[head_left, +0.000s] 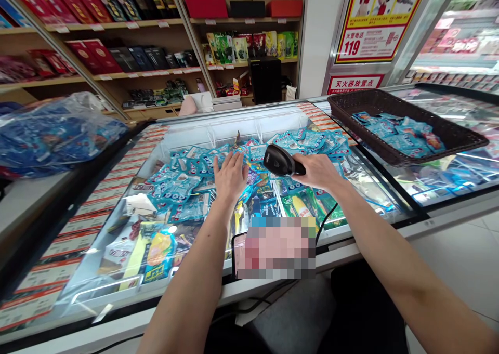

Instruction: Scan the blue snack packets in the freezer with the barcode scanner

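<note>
My right hand (pixel 318 172) grips the handle of a black barcode scanner (pixel 278 160); its wide head faces left, over the freezer, and a dark cable hangs below my wrist. My left hand (pixel 231 177) lies palm down with fingers stretched forward, at the blue snack packets (pixel 181 185). Whether it presses on a packet beneath it is hidden. Many more such packets (pixel 312 138) are spread in a loose band across the freezer's glass top (pixel 210 130), left and right of my hands.
A brown woven basket (pixel 393 102) holding blue packets stands at the right. On the left sits a clear plastic bag (pixel 58 135) of blue packets. A phone-like device (pixel 238 255), partly blurred out, rests at the freezer's front edge. Stocked shelves (pixel 167 73) stand behind.
</note>
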`<state>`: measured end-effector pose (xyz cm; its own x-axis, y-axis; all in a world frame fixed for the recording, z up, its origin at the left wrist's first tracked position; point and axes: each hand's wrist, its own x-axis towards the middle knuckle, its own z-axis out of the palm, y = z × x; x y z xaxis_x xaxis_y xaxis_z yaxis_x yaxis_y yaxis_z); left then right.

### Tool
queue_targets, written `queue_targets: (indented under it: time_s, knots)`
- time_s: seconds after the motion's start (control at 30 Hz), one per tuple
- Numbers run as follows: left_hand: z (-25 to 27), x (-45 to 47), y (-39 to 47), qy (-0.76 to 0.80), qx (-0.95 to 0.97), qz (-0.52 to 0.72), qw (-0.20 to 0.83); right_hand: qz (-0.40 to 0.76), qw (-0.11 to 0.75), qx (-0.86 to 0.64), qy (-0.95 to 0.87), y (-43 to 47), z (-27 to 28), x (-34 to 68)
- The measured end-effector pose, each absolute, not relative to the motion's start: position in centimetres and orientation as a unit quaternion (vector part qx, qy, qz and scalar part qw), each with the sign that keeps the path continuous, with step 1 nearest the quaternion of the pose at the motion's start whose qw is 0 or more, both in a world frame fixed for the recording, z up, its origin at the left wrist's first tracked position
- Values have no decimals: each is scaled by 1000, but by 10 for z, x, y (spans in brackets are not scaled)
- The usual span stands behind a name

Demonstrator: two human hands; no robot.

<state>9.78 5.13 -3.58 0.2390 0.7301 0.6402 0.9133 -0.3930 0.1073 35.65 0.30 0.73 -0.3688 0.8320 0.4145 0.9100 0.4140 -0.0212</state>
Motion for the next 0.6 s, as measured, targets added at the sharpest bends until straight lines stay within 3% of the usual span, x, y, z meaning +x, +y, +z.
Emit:
queue_targets:
  time_s: [0.2, 0.6]
  knots:
    - [-34, 101, 51, -489, -835, -236, 90, -106, 172, -536, -819, 3, 7, 356]
    - [-36, 97, 54, -534, -789, -290, 95, -103, 175, -530, -823, 2, 8, 355]
